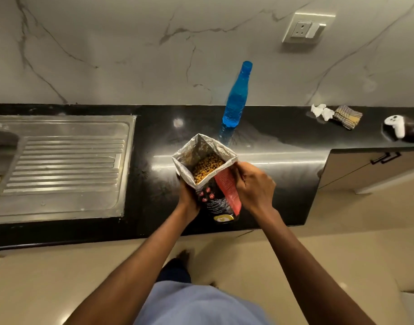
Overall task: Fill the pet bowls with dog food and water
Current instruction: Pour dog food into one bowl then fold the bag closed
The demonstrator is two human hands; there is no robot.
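Note:
An open dog food bag (215, 198), black and red outside and silver inside, stands upright on the black counter (283, 165) near its front edge. Brown kibble (207, 168) shows inside its square mouth. My left hand (188, 198) grips the bag's left side low down, partly hidden behind it. My right hand (254, 186) pinches the bag's right rim. A blue plastic water bottle (236, 99) stands just behind the bag, by the wall. No pet bowls are in view.
A steel sink drainboard (60, 165) fills the counter's left part. At the far right lie crumpled white tissue (321, 111), a checked cloth (348, 116) and a white controller (394, 125). A wall socket (308, 29) is above. Beige floor lies below the counter edge.

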